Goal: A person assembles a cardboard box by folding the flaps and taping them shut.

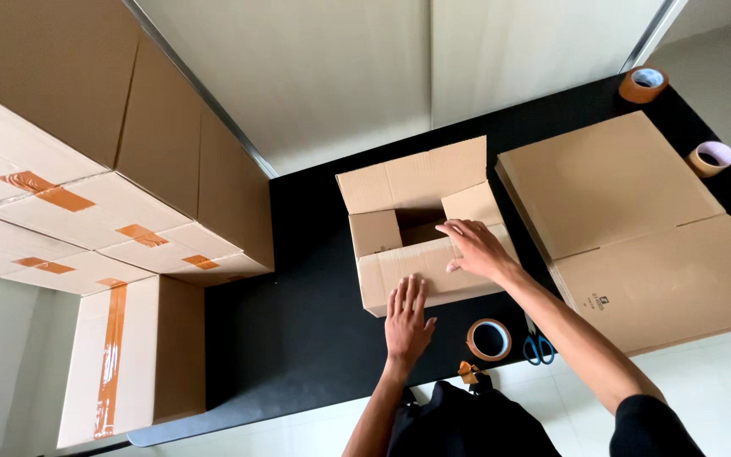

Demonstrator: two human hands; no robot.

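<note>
The open cardboard box (pixel 420 224) sits near the middle of the black table (pixel 298 330), its flaps only partly folded in, with a dark gap showing between them. Your right hand (pixel 477 250) lies flat on the near flap, fingers spread and pressing down, gripping nothing. Your left hand (pixel 406 317) is open too, palm down, fingertips touching the near side of the same box at its lower edge.

Just to the right of your left hand, a roll of brown tape (pixel 489 339) lies flat on the table, and blue-handled scissors (pixel 538 345) rest beside it, partly under your right forearm. Right of the box, touching or nearly so, a flattened carton (pixel 628 228) covers much of the table's right part. Two more tape rolls sit at the far right: a brown tape roll (pixel 643 84) at the table's far corner and a pale tape roll (pixel 711 157) nearer. On the left, sealed boxes (pixel 103 228) stand stacked, taped in brown along their seams.
</note>
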